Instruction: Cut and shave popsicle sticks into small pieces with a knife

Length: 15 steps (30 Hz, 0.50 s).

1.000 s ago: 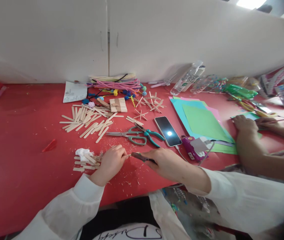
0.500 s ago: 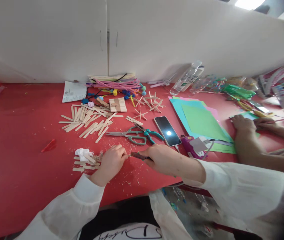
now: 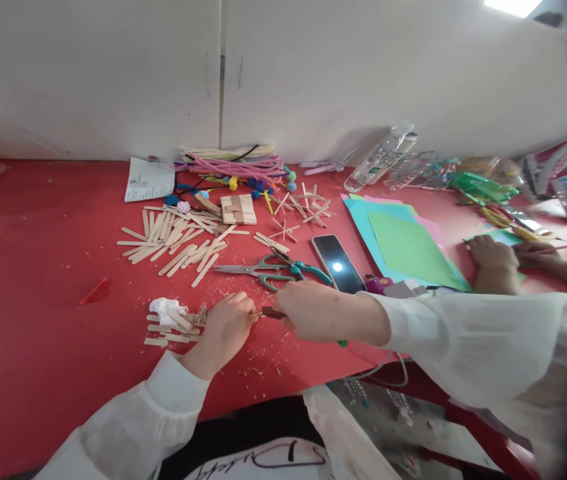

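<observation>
Currently grip a thin wooden strip (image 3: 258,315) above the near part of the red bench (image 3: 53,360), with the fingers of the left hand (image 3: 226,327) clamped together on its left end. Wrap the fingers of the right hand (image 3: 308,312) around a dark-tipped tool (image 3: 272,313), tip at the strip's other end, close to the left fingertips. Cannot tell the kind of tool, with most of it hidden in the fist.

Note pale shavings (image 3: 248,373) scattered beneath and around both hands. Just left of the left hand, find short stick pieces (image 3: 176,338) in rough rows, beside a crumpled white tissue (image 3: 164,311). Farther back, see a loose pile of craft sticks (image 3: 166,230), a banded stick bundle (image 3: 238,209) and star-shaped stick assemblies (image 3: 284,231).

Beyond the right hand, record grey-green scissors (image 3: 236,269) overlapped at the handles by teal-handled pliers (image 3: 297,269); to their right, a smartphone (image 3: 338,260) with a bright spot on its dark screen. Farther right, observe a stack of coloured paper (image 3: 408,243) and, past it, a co-worker's hands (image 3: 493,257). Along the white panel (image 3: 113,73), log pink pipe cleaners (image 3: 240,167) and a clear bottle (image 3: 376,163).
</observation>
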{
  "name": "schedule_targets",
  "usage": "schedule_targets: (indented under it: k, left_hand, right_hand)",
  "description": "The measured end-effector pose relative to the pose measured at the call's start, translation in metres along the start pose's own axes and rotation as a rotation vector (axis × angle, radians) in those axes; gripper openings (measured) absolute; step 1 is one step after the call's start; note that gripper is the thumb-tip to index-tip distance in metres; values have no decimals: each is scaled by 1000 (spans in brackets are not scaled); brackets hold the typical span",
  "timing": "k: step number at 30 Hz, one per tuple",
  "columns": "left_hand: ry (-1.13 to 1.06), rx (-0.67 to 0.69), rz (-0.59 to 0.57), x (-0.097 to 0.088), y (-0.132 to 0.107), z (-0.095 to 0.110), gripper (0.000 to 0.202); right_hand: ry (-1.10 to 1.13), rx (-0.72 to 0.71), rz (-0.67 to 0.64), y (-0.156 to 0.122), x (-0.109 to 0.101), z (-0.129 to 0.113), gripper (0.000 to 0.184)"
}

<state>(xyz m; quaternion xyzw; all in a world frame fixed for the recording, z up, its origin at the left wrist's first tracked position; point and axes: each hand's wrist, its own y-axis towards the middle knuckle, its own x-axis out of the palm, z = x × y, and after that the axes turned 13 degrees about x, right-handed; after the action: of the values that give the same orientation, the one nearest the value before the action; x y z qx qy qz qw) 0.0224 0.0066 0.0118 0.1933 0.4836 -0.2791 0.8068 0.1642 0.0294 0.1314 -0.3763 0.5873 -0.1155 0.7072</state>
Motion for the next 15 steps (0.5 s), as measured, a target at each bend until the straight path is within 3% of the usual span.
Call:
schedule_targets:
  k: [7, 9, 11, 15]
  left_hand:
    - [-19, -2, -2, -6, -1, 4, 16]
    - [-20, -10, -2, -6, -1, 4, 15]
    - [-24, -14, 5, -5, 0, 4, 15]
    - [-34, -6, 8, -3, 0, 1, 13]
  right_hand:
    - [326, 107, -19, -1, 32, 27, 29]
    - [736, 149, -108, -1, 47, 35, 23]
    - [1004, 200, -137, -2, 61, 41, 20]
    - [1316, 310, -179, -3, 80, 46, 21]
